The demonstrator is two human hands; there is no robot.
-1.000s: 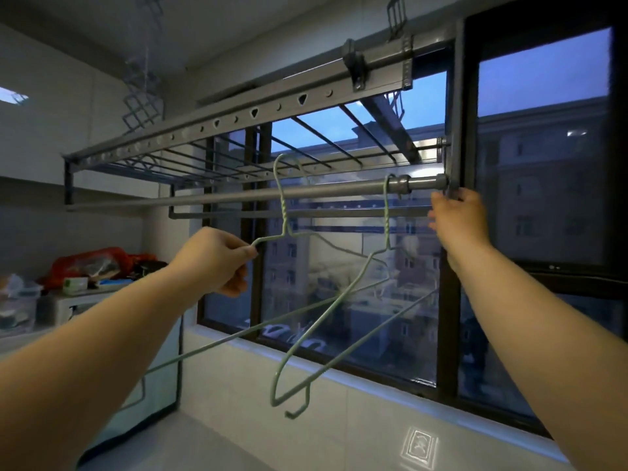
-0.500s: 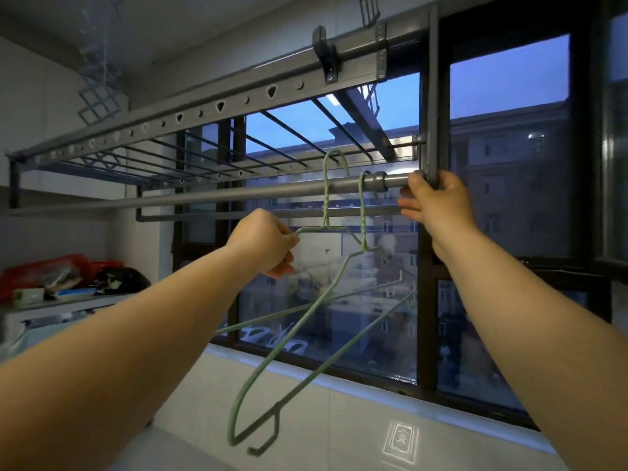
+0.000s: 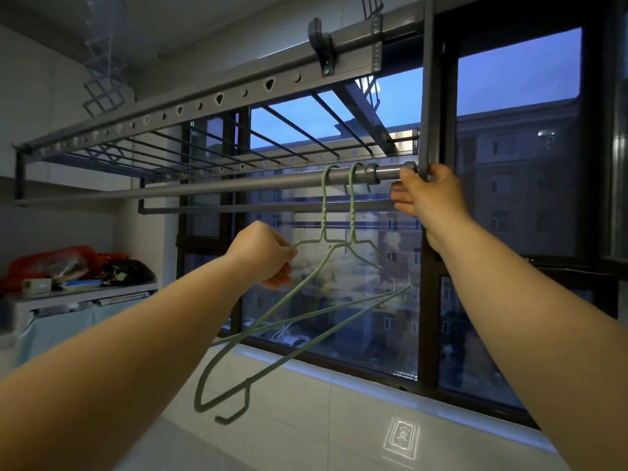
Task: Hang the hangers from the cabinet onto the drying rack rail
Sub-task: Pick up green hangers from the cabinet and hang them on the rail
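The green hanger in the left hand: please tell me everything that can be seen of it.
The hanger is thin pale green wire, seemingly coated. Its hook sits over the round grey rail, and a twisted neck drops to the shoulders. The left hand pinches its near shoulder. A second hanger of the same kind hangs just to its right; their arms overlap in view, so contact is unclear.
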